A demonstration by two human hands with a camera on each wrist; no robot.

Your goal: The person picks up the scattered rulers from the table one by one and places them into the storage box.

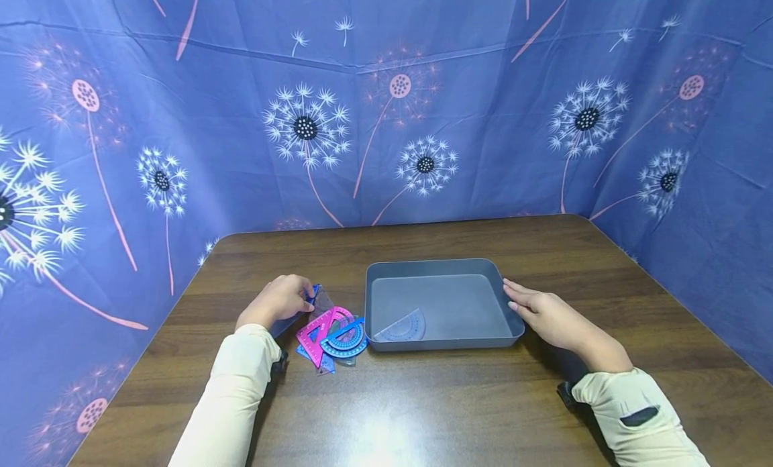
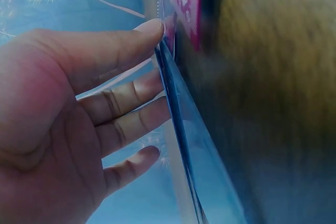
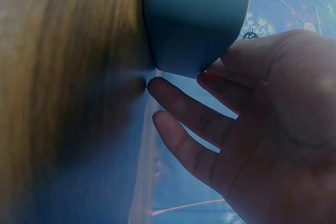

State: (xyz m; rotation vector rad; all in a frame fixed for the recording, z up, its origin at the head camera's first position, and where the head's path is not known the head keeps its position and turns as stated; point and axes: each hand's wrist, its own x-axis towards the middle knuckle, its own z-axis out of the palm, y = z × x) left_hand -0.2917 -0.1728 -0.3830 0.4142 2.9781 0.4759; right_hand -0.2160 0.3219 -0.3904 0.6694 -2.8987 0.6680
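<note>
My left hand [image 1: 280,300] pinches the edge of a blue see-through set square [image 2: 191,129] between thumb and fingers, at the left of a loose pile. In that pile lie a pink set square [image 1: 319,355], a pink protractor [image 1: 344,312], a blue protractor [image 1: 345,352] and dark see-through pieces, overlapping each other. Right of the pile stands a grey rectangular tray [image 1: 443,344], with one clear protractor [image 1: 404,327] flat in its front left corner. At the tray's right wall, my right hand [image 1: 546,319] touches the side with its fingers extended.
Everything rests on a brown wooden table [image 1: 459,400]. A blue curtain [image 1: 495,178] with dandelion prints hangs behind the table and along its sides. The pile's right edge lies close against the tray's left wall.
</note>
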